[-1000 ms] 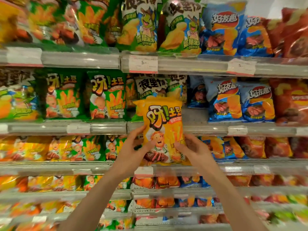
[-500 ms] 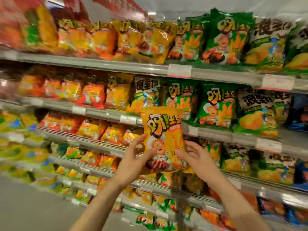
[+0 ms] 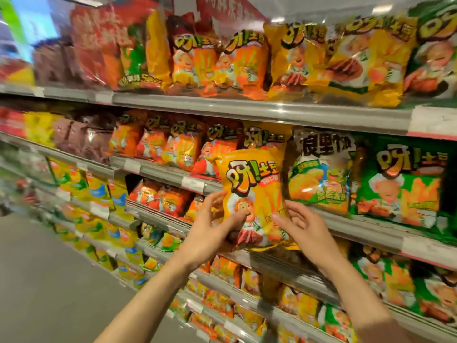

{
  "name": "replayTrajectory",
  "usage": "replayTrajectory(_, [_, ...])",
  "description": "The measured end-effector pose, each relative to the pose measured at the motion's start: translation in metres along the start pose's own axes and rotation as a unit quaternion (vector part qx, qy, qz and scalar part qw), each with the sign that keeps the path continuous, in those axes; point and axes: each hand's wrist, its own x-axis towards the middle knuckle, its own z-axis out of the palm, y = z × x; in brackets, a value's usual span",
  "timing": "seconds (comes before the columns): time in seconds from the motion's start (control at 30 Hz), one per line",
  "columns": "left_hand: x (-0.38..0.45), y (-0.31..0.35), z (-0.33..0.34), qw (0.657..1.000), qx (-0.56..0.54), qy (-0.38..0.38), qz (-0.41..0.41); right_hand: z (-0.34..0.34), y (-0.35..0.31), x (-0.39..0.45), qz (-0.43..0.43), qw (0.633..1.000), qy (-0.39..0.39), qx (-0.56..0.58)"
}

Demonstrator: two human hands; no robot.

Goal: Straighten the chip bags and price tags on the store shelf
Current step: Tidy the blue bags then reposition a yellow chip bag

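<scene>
Shelving runs the full aisle wall, each shelf [image 3: 247, 112] packed with chip bags behind a lipped front rail. One yellow bag [image 3: 254, 194] is held upright in front of the second row, clear of the rail, presumably to be seated among like yellow stock. Left hand [image 3: 210, 231] and right hand [image 3: 301, 226] clasp its lower corners. Neighbouring bags crowd closely; insertion room appears tight. Price tag [image 3: 193, 184] sits just left.

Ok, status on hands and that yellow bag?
Left hand and right hand both gripping yellow chip bag, upright, off the shelf rail. Nothing blocking.
</scene>
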Motion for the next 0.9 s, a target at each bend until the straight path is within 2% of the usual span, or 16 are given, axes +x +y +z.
replayTrajectory(0.27, [0.062,-0.033,-0.05,1.0,0.006,0.013,0.006,0.049,-0.009,0.05,0.001,1.0,0.02,-0.005])
replayTrajectory(0.37, [0.083,-0.036,-0.05,1.0,-0.02,-0.003,0.017,0.054,-0.008,0.054,0.01,0.998,0.066,-0.011])
replayTrajectory(0.47, [0.099,-0.036,-0.045,0.998,-0.041,-0.028,0.033,0.058,-0.011,0.05,0.021,0.994,0.106,-0.03])
replayTrajectory(0.73, [0.121,-0.042,-0.026,0.982,-0.08,-0.158,0.071,0.055,-0.015,0.02,0.059,0.972,0.217,-0.069])
replayTrajectory(0.9, [0.126,-0.032,-0.006,0.974,-0.093,-0.187,0.087,0.045,-0.018,0.006,0.057,0.957,0.261,-0.108])
